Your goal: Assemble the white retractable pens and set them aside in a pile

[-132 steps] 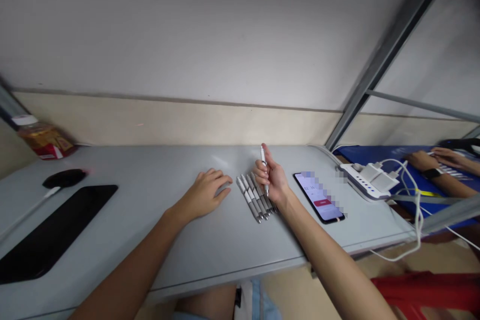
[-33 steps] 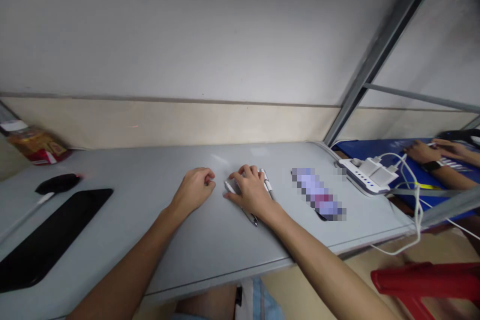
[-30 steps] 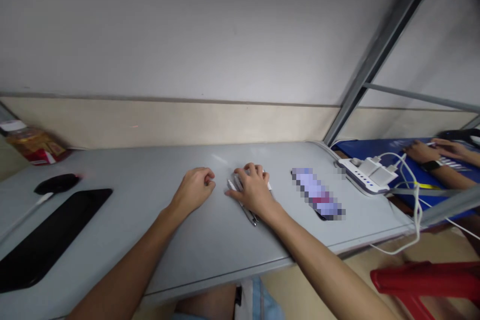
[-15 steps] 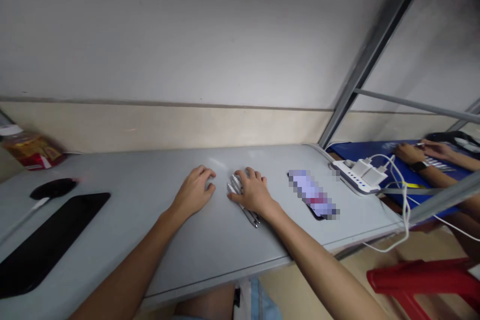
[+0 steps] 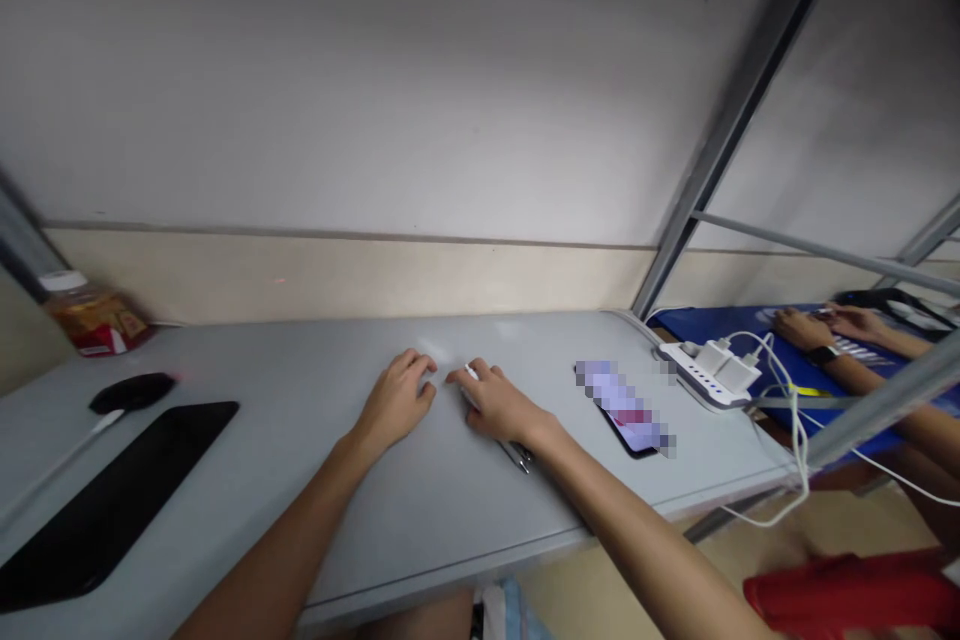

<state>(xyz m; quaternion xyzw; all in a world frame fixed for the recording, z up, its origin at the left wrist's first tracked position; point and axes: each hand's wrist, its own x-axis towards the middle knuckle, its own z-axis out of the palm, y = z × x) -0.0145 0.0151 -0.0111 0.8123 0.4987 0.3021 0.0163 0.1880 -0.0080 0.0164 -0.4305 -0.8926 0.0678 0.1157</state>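
Several white and grey pens (image 5: pixel 517 453) lie bunched on the grey desk (image 5: pixel 420 510), mostly hidden under my right hand (image 5: pixel 495 402). That hand is palm down with its fingers curled over the bundle. Only the pens' metal tips and one white end (image 5: pixel 471 371) stick out. My left hand (image 5: pixel 397 398) rests on the desk just left of the pens, fingers loosely curled and holding nothing, its fingertips close to the right hand's.
A phone with a lit screen (image 5: pixel 626 408) lies right of the pens. A white power strip (image 5: pixel 709 372) with cables sits at the desk's right end. A black pad (image 5: pixel 105 505), a black mouse (image 5: pixel 131 390) and a bottle (image 5: pixel 94 315) are at the left. Another person's hands (image 5: pixel 817 325) work beyond.
My right hand laid down the single pen it held up, then gathered the row into a bunch under its palm. The left hand edged towards it. The view has tilted up a little.
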